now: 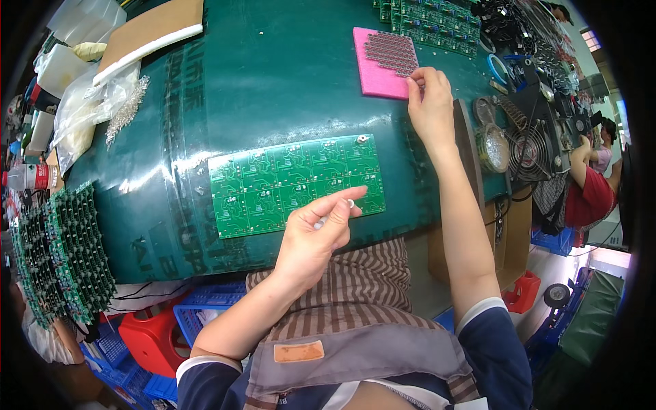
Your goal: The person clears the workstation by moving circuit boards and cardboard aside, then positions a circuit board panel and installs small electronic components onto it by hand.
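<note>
Green circuit board (294, 181) lies flat on the bench (273, 82); above its near edge, the left hand (311, 236) pinches a whitish piece (350, 203). Over at the pink foam pad (384, 85), beside rows of metal parts (391, 55), the right hand (432, 106) curls its fingers; whether they grip anything, I can't tell.

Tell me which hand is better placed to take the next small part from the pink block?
Probably the right hand: it is at the pink block, beside the small parts; the left hand is at the green circuit board.
</note>
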`<state>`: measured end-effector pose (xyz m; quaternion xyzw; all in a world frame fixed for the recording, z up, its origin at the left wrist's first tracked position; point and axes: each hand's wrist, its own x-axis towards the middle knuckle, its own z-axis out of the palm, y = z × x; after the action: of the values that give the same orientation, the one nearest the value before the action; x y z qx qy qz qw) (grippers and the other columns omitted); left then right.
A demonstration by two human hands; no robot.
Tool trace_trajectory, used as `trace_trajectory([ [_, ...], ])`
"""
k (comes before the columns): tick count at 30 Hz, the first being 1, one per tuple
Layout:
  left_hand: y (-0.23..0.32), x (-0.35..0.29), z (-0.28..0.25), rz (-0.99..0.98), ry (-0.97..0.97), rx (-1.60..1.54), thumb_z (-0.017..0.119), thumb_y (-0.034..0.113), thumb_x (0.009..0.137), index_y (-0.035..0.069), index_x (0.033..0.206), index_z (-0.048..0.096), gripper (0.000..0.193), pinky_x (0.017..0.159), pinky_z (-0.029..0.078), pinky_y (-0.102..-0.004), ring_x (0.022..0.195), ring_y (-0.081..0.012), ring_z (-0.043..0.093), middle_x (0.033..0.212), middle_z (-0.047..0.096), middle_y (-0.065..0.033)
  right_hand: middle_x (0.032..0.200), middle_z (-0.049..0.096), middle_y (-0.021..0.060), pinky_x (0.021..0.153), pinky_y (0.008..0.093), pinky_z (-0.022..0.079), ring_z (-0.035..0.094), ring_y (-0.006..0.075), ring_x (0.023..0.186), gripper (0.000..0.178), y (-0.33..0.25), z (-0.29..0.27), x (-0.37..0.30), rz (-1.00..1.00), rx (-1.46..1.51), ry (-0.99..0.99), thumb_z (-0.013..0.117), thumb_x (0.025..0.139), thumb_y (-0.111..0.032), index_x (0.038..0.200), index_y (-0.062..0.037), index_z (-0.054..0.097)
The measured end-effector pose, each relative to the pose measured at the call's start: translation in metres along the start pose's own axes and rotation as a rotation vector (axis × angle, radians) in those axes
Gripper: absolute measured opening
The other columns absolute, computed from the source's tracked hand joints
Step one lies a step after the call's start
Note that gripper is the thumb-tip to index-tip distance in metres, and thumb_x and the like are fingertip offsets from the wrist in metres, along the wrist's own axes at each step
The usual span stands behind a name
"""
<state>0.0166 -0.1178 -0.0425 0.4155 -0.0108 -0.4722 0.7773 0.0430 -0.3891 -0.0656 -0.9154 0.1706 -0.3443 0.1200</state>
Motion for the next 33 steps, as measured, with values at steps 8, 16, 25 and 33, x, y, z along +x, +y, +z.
trace_trajectory([
  [8,0.011,0.001,0.008,-0.035,0.025,-0.106,0.050,0.017,0.092,-0.001,0.119,0.051,0.033,0.050,0.030,-0.0183,0.058,-0.0028,0.033,0.092,0.055,-0.0027,0.080,0.055,0.0109,0.072,0.0387,0.043,0.053,0.0290,0.078,0.010,-0.023,-0.016,-0.006,-0.094,-0.125,0.085,0.057,0.080,-0.005,0.089,-0.0023,0.053],
  [16,0.011,0.003,0.008,0.017,0.122,-0.329,0.055,0.021,0.089,0.002,0.104,0.056,0.024,0.050,0.031,-0.0178,0.058,-0.0038,0.034,0.091,0.056,-0.0022,0.092,0.060,0.0075,0.079,0.0262,0.047,0.057,0.0130,0.088,0.011,-0.118,-0.075,-0.065,0.429,1.239,-0.452,0.058,0.083,0.004,0.094,0.0036,0.058],
  [25,0.008,0.003,0.007,0.024,0.081,-0.351,0.059,0.018,0.087,0.001,0.109,0.057,0.027,0.050,0.030,-0.0167,0.056,-0.0038,0.035,0.085,0.057,0.0003,0.091,0.063,0.0117,0.079,0.0274,0.047,0.060,0.0167,0.088,0.010,-0.120,-0.072,-0.078,0.271,1.165,-0.389,0.060,0.079,0.006,0.089,0.0030,0.062],
  [33,0.016,-0.003,0.004,-0.019,0.074,-0.308,0.057,0.018,0.088,-0.002,0.119,0.050,0.037,0.049,0.031,-0.0170,0.058,-0.0032,0.038,0.094,0.058,-0.0046,0.087,0.064,0.0107,0.075,0.0271,0.048,0.061,0.0166,0.085,0.012,-0.116,-0.067,-0.071,0.272,1.115,-0.459,0.064,0.075,0.004,0.086,-0.0002,0.066],
])
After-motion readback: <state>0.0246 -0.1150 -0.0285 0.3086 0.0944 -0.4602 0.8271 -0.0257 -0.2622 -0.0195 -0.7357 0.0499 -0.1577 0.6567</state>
